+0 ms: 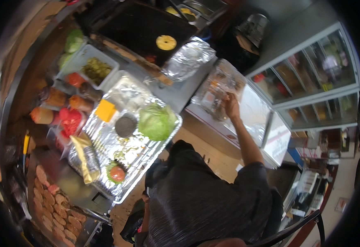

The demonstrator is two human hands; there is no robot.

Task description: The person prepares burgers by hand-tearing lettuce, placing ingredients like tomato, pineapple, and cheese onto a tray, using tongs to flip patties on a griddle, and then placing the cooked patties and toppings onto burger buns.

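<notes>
My right hand point(231, 106) reaches out to a clear plastic bag of buns point(221, 83) and grips its plastic. That bag lies on top of a white chest freezer point(254, 102). Low beside my body is my left hand point(145, 197), small and partly hidden, so its grip does not show. On my left, a foil-lined tray point(136, 160) carries a head of lettuce point(157, 122), a stack of yellow cheese slices point(105, 110), a dark round container point(126, 126) and a tomato slice on lettuce point(117, 173).
A dark griddle point(130, 27) bears a pineapple ring point(166, 42); crumpled foil point(190, 58) covers its corner. Sauce bottles point(53, 96) and a tub of pickles point(96, 69) stand past the tray. Several patties point(55, 207) lie lower left. A glass-door refrigerator point(306, 71) stands right.
</notes>
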